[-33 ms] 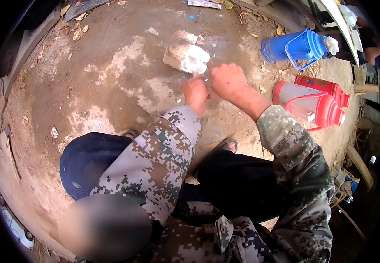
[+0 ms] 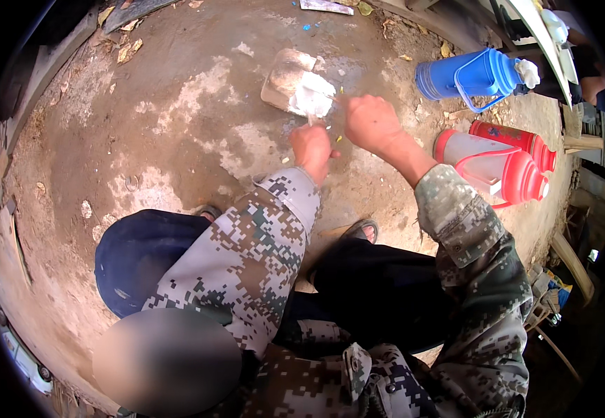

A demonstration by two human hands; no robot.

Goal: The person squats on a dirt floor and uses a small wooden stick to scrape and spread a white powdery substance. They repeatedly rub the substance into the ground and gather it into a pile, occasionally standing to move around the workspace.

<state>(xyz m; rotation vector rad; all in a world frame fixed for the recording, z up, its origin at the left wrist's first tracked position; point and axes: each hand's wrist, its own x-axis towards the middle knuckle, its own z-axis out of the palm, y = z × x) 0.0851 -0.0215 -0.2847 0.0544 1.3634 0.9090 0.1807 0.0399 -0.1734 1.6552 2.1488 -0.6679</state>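
A crumpled white thing (image 2: 312, 95), perhaps plastic or paper, lies against a pale, dirt-stained block (image 2: 286, 75) on the ground. My left hand (image 2: 310, 145) is closed at its near side, around a thin whitish end that runs up to it; the fingers partly hide that end. To the right, my right hand (image 2: 372, 122) is a fist with a thin brown stick (image 2: 339, 102) poking out toward the white thing. Most of the stick is covered by the fingers. The two hands are a little apart.
On the right lie a blue thermos flask (image 2: 461, 75) with a white stopper, a red-and-white thermos flask (image 2: 482, 164) and a red thermos flask (image 2: 508, 138). Another person's knee in dark cloth (image 2: 142, 254) is at left. Dry leaves (image 2: 129, 51) dot the ground.
My right hand has shifted slightly to the right, away from the white thing and my left hand, so more of the stick shows. My left hand has stayed in place.
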